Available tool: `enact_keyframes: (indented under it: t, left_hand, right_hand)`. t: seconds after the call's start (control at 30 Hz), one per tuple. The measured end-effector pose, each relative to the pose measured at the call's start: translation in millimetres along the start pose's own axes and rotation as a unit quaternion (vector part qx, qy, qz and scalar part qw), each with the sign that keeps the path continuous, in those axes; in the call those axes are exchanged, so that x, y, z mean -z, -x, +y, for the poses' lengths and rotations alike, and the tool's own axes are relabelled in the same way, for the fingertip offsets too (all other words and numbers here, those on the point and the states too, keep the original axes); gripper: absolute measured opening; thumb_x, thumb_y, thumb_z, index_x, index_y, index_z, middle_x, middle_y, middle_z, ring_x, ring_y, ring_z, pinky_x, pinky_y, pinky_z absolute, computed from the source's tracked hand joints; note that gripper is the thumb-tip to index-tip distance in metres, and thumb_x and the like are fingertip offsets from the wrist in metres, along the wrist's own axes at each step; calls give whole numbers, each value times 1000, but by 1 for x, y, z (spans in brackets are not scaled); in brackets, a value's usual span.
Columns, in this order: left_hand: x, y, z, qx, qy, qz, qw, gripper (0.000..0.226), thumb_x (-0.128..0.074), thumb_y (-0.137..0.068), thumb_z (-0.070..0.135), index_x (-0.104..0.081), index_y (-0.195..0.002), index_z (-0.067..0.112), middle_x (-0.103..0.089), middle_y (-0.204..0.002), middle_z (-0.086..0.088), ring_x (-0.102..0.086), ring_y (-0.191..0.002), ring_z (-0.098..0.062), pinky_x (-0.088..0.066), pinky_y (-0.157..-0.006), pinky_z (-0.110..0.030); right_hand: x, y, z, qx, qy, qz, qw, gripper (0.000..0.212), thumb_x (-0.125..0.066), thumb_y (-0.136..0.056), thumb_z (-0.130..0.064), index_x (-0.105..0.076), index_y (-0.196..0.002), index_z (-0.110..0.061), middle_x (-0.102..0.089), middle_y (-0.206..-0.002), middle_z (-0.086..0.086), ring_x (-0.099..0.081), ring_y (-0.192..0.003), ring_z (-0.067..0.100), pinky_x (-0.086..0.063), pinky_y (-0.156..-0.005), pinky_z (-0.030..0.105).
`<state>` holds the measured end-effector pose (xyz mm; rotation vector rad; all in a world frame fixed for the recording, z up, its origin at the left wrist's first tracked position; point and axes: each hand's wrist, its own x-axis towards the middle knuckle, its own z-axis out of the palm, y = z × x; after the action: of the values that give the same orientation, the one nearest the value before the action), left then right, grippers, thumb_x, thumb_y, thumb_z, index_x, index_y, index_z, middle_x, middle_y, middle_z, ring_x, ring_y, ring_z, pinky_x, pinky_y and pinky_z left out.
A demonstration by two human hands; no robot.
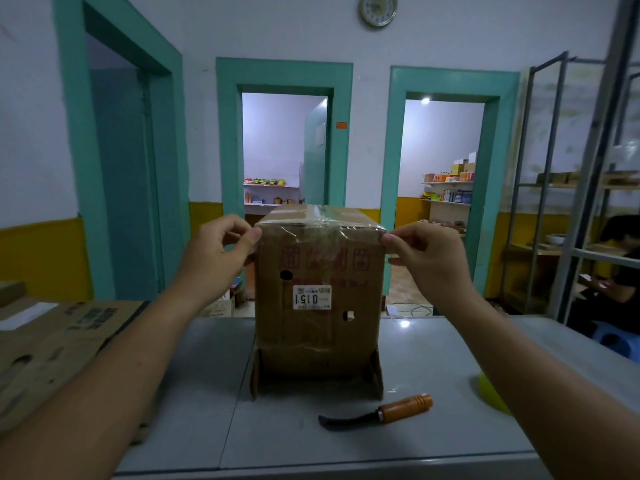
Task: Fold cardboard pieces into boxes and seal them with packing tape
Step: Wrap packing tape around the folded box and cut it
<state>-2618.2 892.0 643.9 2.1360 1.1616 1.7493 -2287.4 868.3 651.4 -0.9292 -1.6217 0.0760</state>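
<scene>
Grey glossy tabletop [194,410]. At centre a cardboard box [318,327] stands upright, a hooked knife [381,412] just in front. At left lies flattened cardboard [52,341], at right a yellow-green tape roll [490,393].

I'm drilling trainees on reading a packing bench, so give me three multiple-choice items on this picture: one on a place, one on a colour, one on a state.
1. Where does the knife lie?
A. on top of the box
B. on the table, in front of the box
C. on the floor

2. What colour is the knife's handle?
A. orange-brown
B. blue
C. white

3. How is the box's top?
A. flaps standing open
B. closed, with clear tape over it
C. cut away

Answers:
1 B: it lies on the grey surface, nearer the person than the box.
2 A: the wooden handle is orange-brown.
3 B: shiny tape spans the top edge, and the left hand and right hand pinch it at the corners.
</scene>
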Motion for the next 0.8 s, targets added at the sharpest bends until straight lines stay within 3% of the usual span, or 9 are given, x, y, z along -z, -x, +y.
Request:
enact_keyframes:
  t: [0.07,0.1,0.23,0.3,0.37,0.43,0.57,0.7,0.8]
  left_hand:
    - [3,3,-1,11,7,5,1000,17,-64,-103,27,-71,-90,19,-71,-90,-2,-69,-84,-5,-62,-69,-22]
    - [4,4,-2,21,23,4,1000,17,-65,-103,28,-72,-90,19,-71,-90,-4,-70,-86,-8,-62,-70,-23]
    - [6,10,-7,63,121,-10,991,30,-62,-97,44,-72,-85,19,-75,-97,-8,-75,-98,-23,-65,-83,-40]
    - [6,10,-7,91,175,-11,980,44,-53,-101,50,-69,-86,12,-74,-102,-11,-73,-103,-21,-64,-85,-38]
    - [8,8,-6,109,213,-13,971,39,-49,-108,38,-66,-96,5,-73,-104,-8,-72,-107,-19,-64,-84,-36]
    - [9,4,-10,107,201,-22,974,17,-53,-109,20,-65,-114,10,-72,-113,-1,-72,-110,-21,-65,-82,-38]
    - [10,-1,-13,68,166,-102,978,40,-63,-98,28,-62,-138,30,-73,-128,8,-73,-114,-14,-65,-85,-37]
    - [9,-5,-14,26,140,-126,982,42,-68,-95,32,-66,-137,30,-74,-129,4,-72,-117,-18,-63,-91,-45]
    - [7,-9,-16,12,138,-119,983,39,-73,-93,30,-70,-132,26,-73,-129,3,-72,-116,-22,-62,-92,-52]
  right_hand:
    - [-2,2,-4,-1,-21,9,1000,2,-74,-89,-25,-73,-90,-24,-75,-82,-5,-75,-80,11,-63,-66,24]
    - [-3,3,-6,-8,-38,8,999,5,-74,-89,-29,-73,-88,-25,-75,-81,-4,-75,-81,13,-63,-66,26]
    - [-4,12,-7,-42,-95,-13,995,26,-64,-90,-43,-74,-90,-19,-77,-86,-2,-75,-87,15,-64,-74,29]
    - [-2,13,-3,-84,-154,-20,984,30,-55,-100,-36,-74,-96,-13,-78,-92,-1,-75,-94,16,-63,-79,31]
    - [2,11,3,-99,-167,-25,981,23,-53,-104,-23,-72,-106,-10,-76,-99,1,-74,-99,20,-63,-85,35]
    - [7,7,9,-78,-134,-43,987,23,-58,-102,-12,-68,-123,-11,-73,-113,0,-73,-103,20,-63,-89,42]
    - [14,0,12,-42,-89,-99,990,44,-68,-96,-13,-63,-138,-21,-70,-129,-2,-71,-112,18,-61,-92,45]
    - [18,-2,14,-33,-79,-103,991,47,-73,-91,-15,-65,-137,-20,-75,-118,-2,-71,-110,21,-60,-94,48]
    - [16,-3,13,-31,-64,-84,994,47,-76,-84,-27,-69,-131,-23,-76,-115,-2,-71,-107,21,-60,-93,50]
